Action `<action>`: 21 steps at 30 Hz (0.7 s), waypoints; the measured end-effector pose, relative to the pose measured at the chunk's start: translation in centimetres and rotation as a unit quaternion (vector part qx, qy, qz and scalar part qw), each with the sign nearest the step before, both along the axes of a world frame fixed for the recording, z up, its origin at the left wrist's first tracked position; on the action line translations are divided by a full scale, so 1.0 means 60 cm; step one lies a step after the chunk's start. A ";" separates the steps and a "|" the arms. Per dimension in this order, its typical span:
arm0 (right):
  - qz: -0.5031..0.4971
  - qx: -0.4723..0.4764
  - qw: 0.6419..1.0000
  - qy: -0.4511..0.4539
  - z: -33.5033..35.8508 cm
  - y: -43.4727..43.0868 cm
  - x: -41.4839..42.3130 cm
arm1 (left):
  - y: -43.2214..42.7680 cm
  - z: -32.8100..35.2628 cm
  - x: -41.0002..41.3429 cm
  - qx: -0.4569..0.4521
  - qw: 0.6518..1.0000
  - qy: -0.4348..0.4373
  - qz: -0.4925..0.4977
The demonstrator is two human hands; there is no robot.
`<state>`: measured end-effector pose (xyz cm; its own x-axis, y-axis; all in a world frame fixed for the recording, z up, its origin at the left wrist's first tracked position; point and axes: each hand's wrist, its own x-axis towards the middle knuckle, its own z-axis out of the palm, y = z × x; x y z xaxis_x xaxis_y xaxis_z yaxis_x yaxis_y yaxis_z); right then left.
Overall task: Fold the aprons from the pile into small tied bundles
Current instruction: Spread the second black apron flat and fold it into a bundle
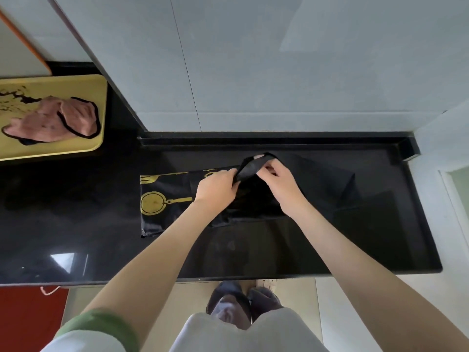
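A black apron (pixel 167 199) with gold utensil prints lies partly folded on the black countertop (pixel 380 237). Its black strap (pixel 250 165) rises in a loop above the cloth. My left hand (pixel 218 186) grips the strap's lower left part. My right hand (pixel 276 184) pinches the strap from the right, its fingers curled round the loop. A pink apron (pixel 55 120) with black trim lies crumpled on a yellow tray (pixel 99 97) at the far left.
Grey wall tiles (pixel 253 59) stand directly behind the counter, with a raised black lip along the back and right edges. A white board with an orange edge (pixel 22 41) leans at the top left. My feet and a red mat (pixel 30 313) are below the counter's front edge.
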<state>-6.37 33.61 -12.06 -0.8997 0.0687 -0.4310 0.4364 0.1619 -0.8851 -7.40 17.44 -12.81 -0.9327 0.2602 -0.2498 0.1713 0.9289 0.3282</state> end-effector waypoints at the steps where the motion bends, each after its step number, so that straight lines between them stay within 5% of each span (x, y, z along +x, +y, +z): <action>1: 0.000 0.014 1.000 0.019 0.008 0.006 -0.010 | 0.001 0.007 -0.013 0.004 1.000 0.003 0.006; 4: 0.062 0.194 0.979 0.033 0.006 0.044 -0.043 | -0.002 0.040 -0.066 -0.002 0.999 -0.034 -0.025; 8: 0.230 0.370 0.895 -0.094 -0.031 0.068 -0.062 | -0.004 0.066 -0.133 -0.035 0.994 -0.079 -0.073; 10: 0.242 0.371 0.894 -0.065 -0.049 0.061 -0.055 | -0.002 0.069 -0.152 -0.051 0.993 -0.079 -0.068; 14: 0.177 0.359 0.905 0.146 -0.069 0.056 -0.026 | -0.006 0.074 -0.169 -0.074 0.996 -0.035 -0.033; 18: 0.164 0.411 0.896 0.025 -0.102 0.062 -0.033 | -0.013 0.083 -0.167 -0.076 0.995 -0.020 -0.055; 21: 0.157 0.354 0.918 -0.088 -0.105 0.071 -0.062 | -0.016 0.090 -0.158 -0.091 0.993 -0.026 -0.075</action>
